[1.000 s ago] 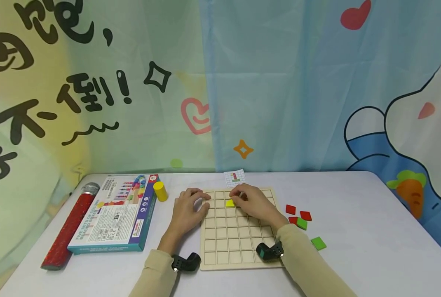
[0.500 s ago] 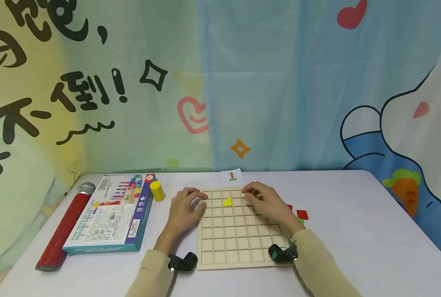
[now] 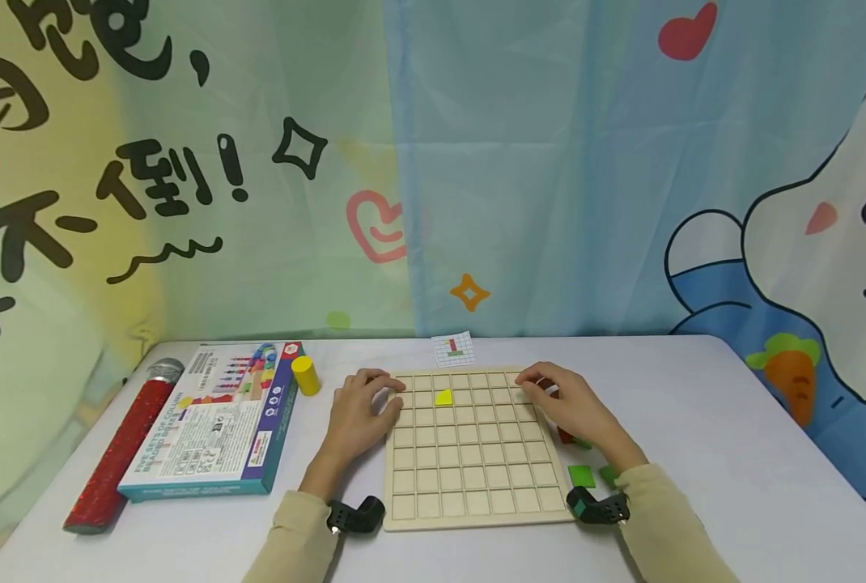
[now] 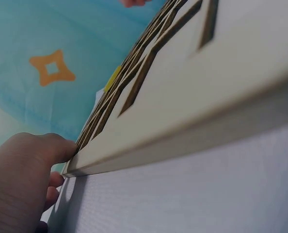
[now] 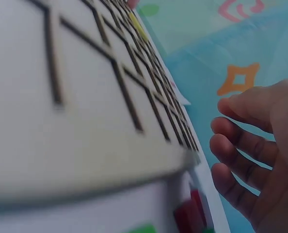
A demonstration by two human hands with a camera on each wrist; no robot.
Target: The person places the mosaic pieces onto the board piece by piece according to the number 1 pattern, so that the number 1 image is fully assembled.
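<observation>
A pale wooden grid board (image 3: 469, 470) lies flat on the white table, with one yellow tile (image 3: 443, 397) in a square near its far left. My left hand (image 3: 360, 413) rests at the board's left edge; in the left wrist view the thumb (image 4: 59, 148) lies on the rim and other fingertips are lower beside it. My right hand (image 3: 567, 405) hovers by the far right corner, fingers loosely bent and holding nothing in the right wrist view. Under and near it lie green tiles (image 3: 581, 476) and red tiles (image 5: 190, 216), partly hidden by the hand and forearm.
Behind the board lies a small pattern card (image 3: 453, 349) with a red and green figure. At the left are a boxed set (image 3: 200, 429), a yellow cylinder (image 3: 305, 376) and a red microphone-shaped object (image 3: 123, 453). A printed curtain (image 3: 506, 178) hangs behind the table.
My right hand has left the yellow tile and moved right across the board to its right edge. The yellow tile stays in its square. The left hand keeps its place at the board.
</observation>
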